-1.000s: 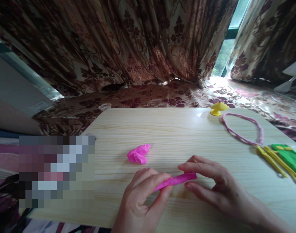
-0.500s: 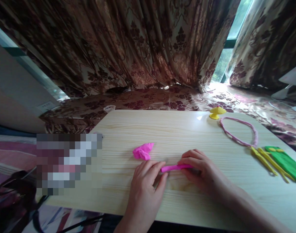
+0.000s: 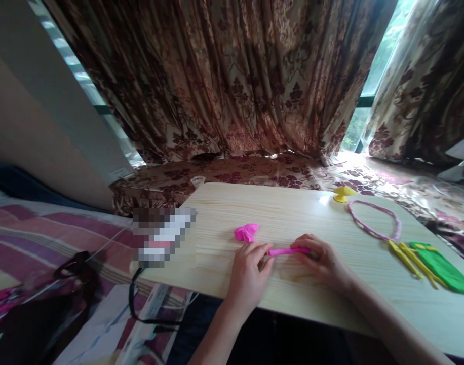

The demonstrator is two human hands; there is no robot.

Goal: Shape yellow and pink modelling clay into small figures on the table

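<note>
A thin roll of bright pink modelling clay point(image 3: 283, 251) lies level between my two hands, just over or on the wooden table. At its left end, the thumb and forefinger of my left hand point(image 3: 253, 266) close around the tip. My right hand point(image 3: 319, 258) pinches the other end, its fingers covering part of the clay. Just beyond my left hand sits a crumpled, irregular pink lump point(image 3: 246, 232), apart from the roll.
On the table point(image 3: 232, 203) at right are a yellow mushroom-like piece point(image 3: 344, 192), a pale pink twisted loop point(image 3: 353, 215), yellow strips point(image 3: 404, 259) and a green slab point(image 3: 445, 268). A blurred-out object point(image 3: 167, 238) lies at the left edge, with a black strap point(image 3: 132, 299) hanging below.
The camera view has swung left and drawn back, so the table and hands appear farther right and smaller. Both hands stay at the ends of the pink roll.
</note>
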